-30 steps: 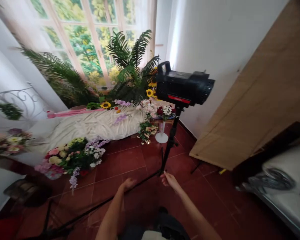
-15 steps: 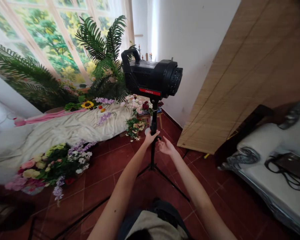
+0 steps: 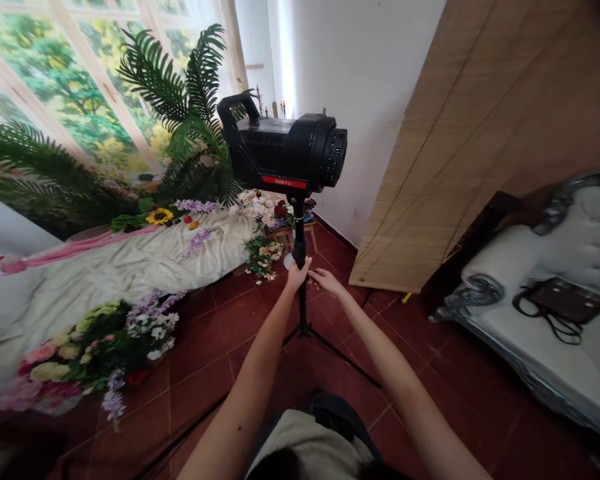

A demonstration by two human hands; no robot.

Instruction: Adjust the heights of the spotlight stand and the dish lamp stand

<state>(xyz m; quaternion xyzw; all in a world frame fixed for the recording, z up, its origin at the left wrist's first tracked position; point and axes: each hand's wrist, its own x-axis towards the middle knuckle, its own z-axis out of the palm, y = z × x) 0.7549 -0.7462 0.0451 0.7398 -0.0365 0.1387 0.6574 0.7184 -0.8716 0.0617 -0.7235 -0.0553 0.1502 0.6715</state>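
A black studio light (image 3: 285,150) with a red label sits on top of a black stand (image 3: 303,307), whose legs are spread on the floor. My left hand (image 3: 298,272) is wrapped round the pole just below its upper joint. At the right side of the pole is my right hand (image 3: 324,279), its fingers pressed together by the pole at about the same height. Whatever small part those fingers hold, if any, is hidden.
A cream cloth (image 3: 130,260) with flowers covers a low surface at the left, and a bouquet (image 3: 100,347) stands before it. A bamboo blind (image 3: 410,200) leans at the right, near a white sofa (image 3: 505,260) bearing a dark bag (image 3: 565,300).
The view has shifted, so the light and stand appear slightly further left. My right hand's fingers, spread before, have drawn together by the pole. My left hand still holds the pole.
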